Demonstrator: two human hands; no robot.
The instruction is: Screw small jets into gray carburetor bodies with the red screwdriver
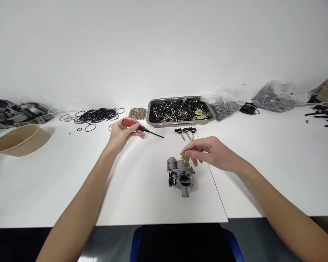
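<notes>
My left hand (pixel 125 133) is closed round the red and black handle of a screwdriver (pixel 131 124), whose thin dark shaft points right and slightly down over the table. Between the fingertips of my right hand (pixel 203 150) is a small greenish-yellow disc (pixel 185 156), pinched just above a grey metal carburetor (pixel 182 176). The carburetor stands on the white table with its round bore towards me; a brass-coloured bar crosses the opening. Behind it lie three small black-headed parts with metal stems (pixel 186 132). My fingers hide part of the disc.
A metal tray (pixel 181 124) of mixed small parts stands at the back, beside a pile of brass pieces (pixel 137 113). Black rubber rings (pixel 97 115) and a tan bowl (pixel 20 142) are left. Plastic bags of parts (pixel 280 96) lie right. A seam crosses the table.
</notes>
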